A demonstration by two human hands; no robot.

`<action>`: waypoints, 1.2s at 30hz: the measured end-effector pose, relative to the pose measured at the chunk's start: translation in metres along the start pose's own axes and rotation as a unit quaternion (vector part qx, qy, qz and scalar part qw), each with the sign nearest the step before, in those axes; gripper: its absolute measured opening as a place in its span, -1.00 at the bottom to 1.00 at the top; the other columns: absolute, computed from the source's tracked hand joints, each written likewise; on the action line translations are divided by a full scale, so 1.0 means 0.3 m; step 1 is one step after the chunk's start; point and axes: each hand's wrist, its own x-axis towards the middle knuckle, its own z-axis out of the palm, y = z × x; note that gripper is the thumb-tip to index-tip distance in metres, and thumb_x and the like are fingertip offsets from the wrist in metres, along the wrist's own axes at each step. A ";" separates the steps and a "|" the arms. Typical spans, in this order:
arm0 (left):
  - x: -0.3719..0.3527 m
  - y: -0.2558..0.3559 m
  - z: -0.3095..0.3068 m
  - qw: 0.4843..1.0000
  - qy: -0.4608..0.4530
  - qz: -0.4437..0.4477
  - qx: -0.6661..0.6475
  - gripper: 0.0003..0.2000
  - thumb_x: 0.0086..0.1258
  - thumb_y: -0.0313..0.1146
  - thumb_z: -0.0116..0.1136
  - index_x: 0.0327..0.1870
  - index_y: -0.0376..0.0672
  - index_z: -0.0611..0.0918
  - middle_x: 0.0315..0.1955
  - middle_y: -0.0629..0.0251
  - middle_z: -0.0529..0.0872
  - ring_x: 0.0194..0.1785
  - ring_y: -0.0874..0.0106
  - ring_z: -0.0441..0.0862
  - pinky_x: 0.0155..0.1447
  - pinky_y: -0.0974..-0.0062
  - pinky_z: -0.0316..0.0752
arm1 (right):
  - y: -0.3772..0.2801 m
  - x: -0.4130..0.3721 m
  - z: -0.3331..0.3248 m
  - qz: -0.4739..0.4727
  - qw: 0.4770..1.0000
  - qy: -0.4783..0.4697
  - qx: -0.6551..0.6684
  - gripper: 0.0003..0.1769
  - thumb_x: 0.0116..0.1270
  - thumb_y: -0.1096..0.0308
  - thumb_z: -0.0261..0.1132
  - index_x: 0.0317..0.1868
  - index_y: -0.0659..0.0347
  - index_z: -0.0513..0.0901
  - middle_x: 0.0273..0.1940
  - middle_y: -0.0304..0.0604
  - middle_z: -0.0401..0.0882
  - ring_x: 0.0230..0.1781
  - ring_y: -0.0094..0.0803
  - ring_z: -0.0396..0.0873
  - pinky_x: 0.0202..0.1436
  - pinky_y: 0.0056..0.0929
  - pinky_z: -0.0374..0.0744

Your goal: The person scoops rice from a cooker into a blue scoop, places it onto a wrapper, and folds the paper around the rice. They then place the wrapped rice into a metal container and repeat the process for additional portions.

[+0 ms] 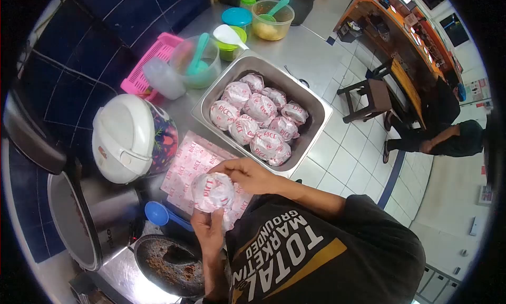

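Between my two hands is a round rice bundle (213,192) wrapped in white paper printed with red "RICE" lettering. My left hand (208,227) grips it from below, thumb against the paper. My right hand (245,175) has its fingers closed at the upper right side of the same bundle. Beneath it lies a stack of pink printed wrapping paper (182,169), partly covered by the bundle and my hands. Just beyond my right hand, a steel pan (308,154) contains several similar wrapped bundles (261,108).
A white rice container (124,138) stands left, near an open cooker (79,225). A blue ladle (158,213) and a dark pan with brown food (166,264) lie close by. Tubs (271,22) and a pink basket (153,61) line the back. Another person (453,138) is at right.
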 end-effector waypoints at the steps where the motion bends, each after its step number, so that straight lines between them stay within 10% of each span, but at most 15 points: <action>1: 0.009 0.002 0.008 1.000 -0.009 -0.006 0.027 -0.72 0.46 -0.58 0.18 0.15 -0.40 0.59 0.00 0.20 0.73 0.02 0.51 0.64 0.13 0.53 0.52 | -0.013 -0.019 -0.020 -0.001 1.000 0.002 0.001 -0.66 0.54 0.53 0.09 0.23 0.43 0.59 -0.07 -0.17 0.71 -0.08 -0.53 0.61 0.01 -0.48 0.59; 7: 0.096 0.024 0.139 0.999 -0.011 0.012 0.028 -0.73 0.41 -0.58 0.28 0.09 -0.37 0.57 -0.16 0.20 0.75 -0.05 0.42 0.71 0.06 0.45 0.60 | -0.196 -0.101 -0.006 0.023 0.984 0.160 -0.070 -0.58 0.56 0.10 0.24 0.10 0.33 0.63 -0.19 -0.12 0.70 -0.16 -0.52 0.60 -0.06 -0.44 0.59; 9: 0.148 0.052 0.082 0.861 -0.170 0.254 0.407 -0.70 0.32 -0.44 0.42 -0.04 -0.32 0.57 -0.33 0.15 0.71 -0.18 0.22 0.73 -0.13 0.31 0.63 | -0.212 -0.127 -0.054 0.061 0.987 0.147 -0.014 -0.57 0.57 0.05 0.23 0.10 0.30 0.63 -0.19 -0.20 0.69 -0.17 -0.57 0.59 -0.07 -0.47 0.58; 13: 0.285 0.110 0.099 0.716 -0.188 0.531 0.411 -0.66 0.29 -0.18 0.43 -0.24 -0.20 0.50 -0.46 0.23 0.59 -0.33 0.23 0.64 -0.32 0.25 0.55 | -0.194 -0.186 -0.128 0.124 0.984 0.068 0.104 -0.58 0.61 0.04 0.19 0.09 0.26 0.63 -0.20 -0.36 0.63 -0.18 -0.67 0.55 -0.08 -0.58 0.54; 17: 0.361 0.122 0.171 0.680 -0.275 0.545 0.406 -0.66 0.21 -0.22 0.44 -0.20 -0.18 0.51 -0.29 0.20 0.61 -0.22 0.19 0.63 -0.23 0.27 0.59 | -0.198 -0.200 -0.164 0.212 0.965 -0.010 0.152 -0.52 0.60 -0.01 0.19 0.14 0.29 0.63 -0.12 -0.31 0.65 -0.12 -0.64 0.56 -0.02 -0.56 0.56; 21: 0.351 0.059 0.227 0.749 -0.249 0.501 0.355 -0.65 0.21 -0.26 0.46 -0.14 -0.20 0.53 -0.22 0.13 0.60 -0.19 0.13 0.61 -0.18 0.23 0.59 | -0.231 -0.192 -0.311 0.183 0.973 0.018 -0.139 -0.37 0.45 -0.07 0.32 0.23 0.35 0.58 -0.03 -0.04 0.69 -0.07 -0.39 0.63 0.01 -0.40 0.61; 26: 0.152 -0.136 0.057 0.914 0.081 0.140 0.371 -0.47 0.26 -0.53 0.38 0.22 -0.40 0.40 -0.11 0.07 0.53 -0.12 0.25 0.52 0.05 0.32 0.47 | -0.134 -0.099 -0.534 0.045 0.873 0.214 -0.436 -0.37 0.30 -0.05 0.44 0.03 0.38 0.53 -0.19 0.18 0.67 -0.20 -0.01 0.68 -0.08 -0.20 0.62; 31: -0.074 -0.360 -0.157 0.885 0.260 0.058 0.382 -0.46 0.30 -0.55 0.26 0.28 -0.48 0.35 0.16 -0.19 0.41 0.17 -0.03 0.45 0.20 0.11 0.44 | 0.103 -0.058 -0.653 -0.039 0.824 0.181 -0.535 -0.46 0.29 0.03 0.47 -0.06 0.35 0.52 -0.15 0.20 0.57 -0.12 0.01 0.62 -0.06 -0.13 0.59; 33: -0.116 -0.363 -0.176 0.790 0.305 0.025 0.531 -0.41 0.31 -0.57 0.20 0.35 -0.50 0.27 0.22 -0.27 0.33 0.27 -0.15 0.33 0.35 -0.05 0.29 | 0.112 -0.047 -0.635 -0.006 0.805 0.168 -0.569 -0.53 0.35 0.10 0.42 -0.05 0.37 0.54 -0.16 0.18 0.54 -0.09 0.06 0.59 -0.04 -0.08 0.59; 36: -0.113 -0.480 -0.226 0.774 0.330 -0.011 0.540 -0.35 0.35 -0.54 0.14 0.43 -0.53 0.17 0.25 -0.34 0.26 0.32 -0.23 0.23 0.39 -0.17 0.21 | 0.121 -0.023 -0.625 -0.064 0.688 0.189 -0.697 -0.65 0.45 0.20 0.30 -0.03 0.37 0.55 -0.17 0.12 0.54 -0.11 0.07 0.59 -0.04 -0.04 0.59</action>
